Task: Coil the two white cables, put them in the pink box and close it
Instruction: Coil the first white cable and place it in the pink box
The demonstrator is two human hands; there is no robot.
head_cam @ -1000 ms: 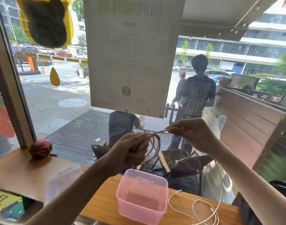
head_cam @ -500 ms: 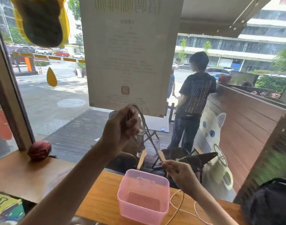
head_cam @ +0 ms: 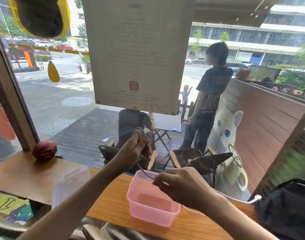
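Observation:
My left hand (head_cam: 135,149) is raised above the pink box (head_cam: 152,214) and grips a small coil of white cable (head_cam: 139,133), whose loops stick up over my fingers. From that coil a strand (head_cam: 145,173) runs down to my right hand (head_cam: 182,185), which pinches it just over the box's far rim. The pink box stands open and empty on the wooden counter (head_cam: 113,203). Its clear lid (head_cam: 71,185) lies to its left. A thin stretch of cable (head_cam: 196,210) trails on the counter to the right of the box, mostly hidden by my right forearm.
A large window rises right behind the counter, with a paper notice (head_cam: 138,54) stuck to it. A red ball of yarn (head_cam: 44,150) sits on the sill at the left. A black bag (head_cam: 287,208) with a white cord end lies at the right edge.
My left hand has come down with the coil, closer to the box. My right hand has shifted up the strand and sits over the box's rim.

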